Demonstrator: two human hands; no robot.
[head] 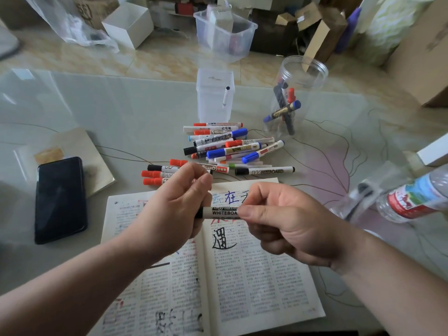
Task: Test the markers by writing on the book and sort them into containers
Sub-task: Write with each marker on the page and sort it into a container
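Head view: left hand point(174, 207) curls round the black-capped end of a whiteboard marker point(219, 212), and right hand point(286, 221) pinches its barrel between thumb and fingers. Directly beneath both hands lies the open book point(254, 275), scribbled with ink. Just beyond the knuckles sits the marker pile point(225, 146). Farther out stand a square tub point(214, 110) and a round jar point(303, 76), each holding markers.

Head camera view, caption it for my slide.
Left hand and right hand grip a white whiteboard marker over an open scribbled book; behind, a marker pile, square clear tub, round clear jar.
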